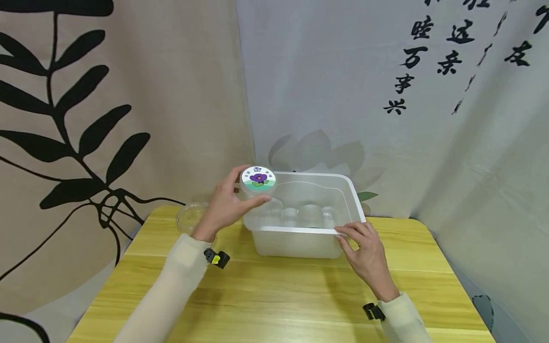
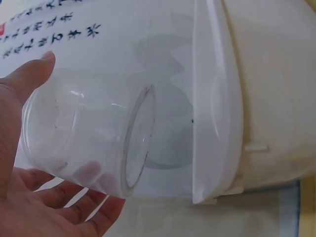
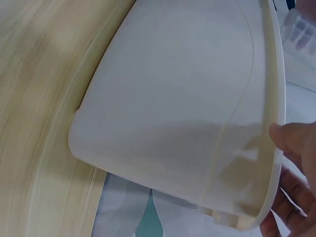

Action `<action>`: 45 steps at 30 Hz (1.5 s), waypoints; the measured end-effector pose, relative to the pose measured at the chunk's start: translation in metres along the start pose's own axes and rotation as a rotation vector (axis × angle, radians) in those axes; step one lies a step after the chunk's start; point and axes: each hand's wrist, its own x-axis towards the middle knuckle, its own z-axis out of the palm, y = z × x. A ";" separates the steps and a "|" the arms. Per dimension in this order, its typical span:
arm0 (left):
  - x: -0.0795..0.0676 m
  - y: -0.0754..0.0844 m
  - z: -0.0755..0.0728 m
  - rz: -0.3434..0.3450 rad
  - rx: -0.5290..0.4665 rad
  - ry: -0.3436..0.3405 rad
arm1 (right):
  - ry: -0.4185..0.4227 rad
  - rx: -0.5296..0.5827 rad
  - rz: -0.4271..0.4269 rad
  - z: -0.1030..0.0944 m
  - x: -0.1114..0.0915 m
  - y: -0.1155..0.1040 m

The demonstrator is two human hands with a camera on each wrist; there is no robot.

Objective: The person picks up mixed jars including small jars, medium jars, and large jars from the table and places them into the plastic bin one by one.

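My left hand [image 1: 226, 204] grips a clear plastic jar [image 2: 94, 128] around its side, thumb on one side and fingers on the other. Its round lid [image 1: 259, 178] carries a purple flower label and faces the head camera. The jar is raised above the left rim of a translucent white plastic bin [image 1: 296, 243]. At the bin's near right corner, my right hand [image 1: 366, 255] pinches the rim, the thumb outside and the fingers over the edge. Several clear rounded containers [image 1: 310, 216] show inside the bin.
Another clear container [image 1: 190, 216] sits at the table's far left, partly behind my left wrist. The wooden table [image 1: 274, 295] ends just behind the bin, where a printed curtain [image 1: 326, 85] hangs. Dark plant shapes [image 1: 77, 143] cover the cloth at left.
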 end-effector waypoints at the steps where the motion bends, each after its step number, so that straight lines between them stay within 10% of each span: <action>1: 0.002 -0.001 0.001 -0.007 0.006 -0.011 | -0.001 -0.001 0.003 0.000 0.000 -0.001; 15: -0.011 -0.021 -0.013 -0.112 0.067 -0.012 | 0.009 -0.006 0.014 0.000 -0.001 -0.001; 45: -0.051 -0.091 -0.045 -0.097 0.394 0.123 | 0.006 -0.006 0.037 0.000 -0.002 0.000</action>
